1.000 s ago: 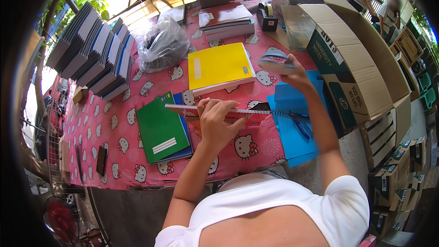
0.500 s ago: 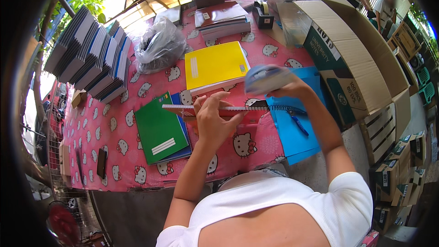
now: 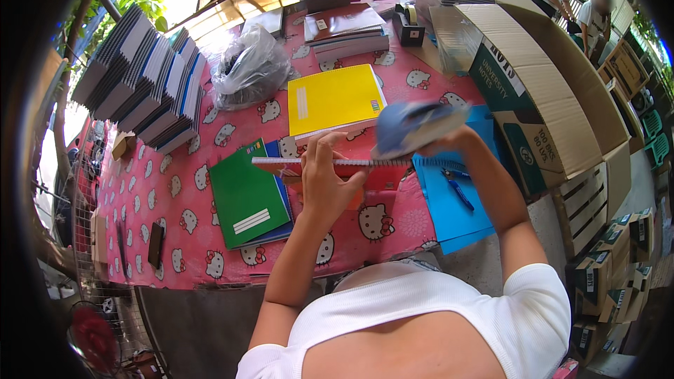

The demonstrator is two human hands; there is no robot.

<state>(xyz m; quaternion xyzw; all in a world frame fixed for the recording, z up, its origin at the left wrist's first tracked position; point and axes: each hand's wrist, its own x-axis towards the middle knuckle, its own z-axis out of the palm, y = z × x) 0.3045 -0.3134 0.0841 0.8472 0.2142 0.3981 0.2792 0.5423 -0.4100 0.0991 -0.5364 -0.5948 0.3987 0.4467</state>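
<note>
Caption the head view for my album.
The left hand holds a notebook edge-on, the right hand a blurred blue object, above a pink tablecloth.

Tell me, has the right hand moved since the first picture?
Yes: judged against the yellow notebook, the right hand has moved lower in the view.
</note>
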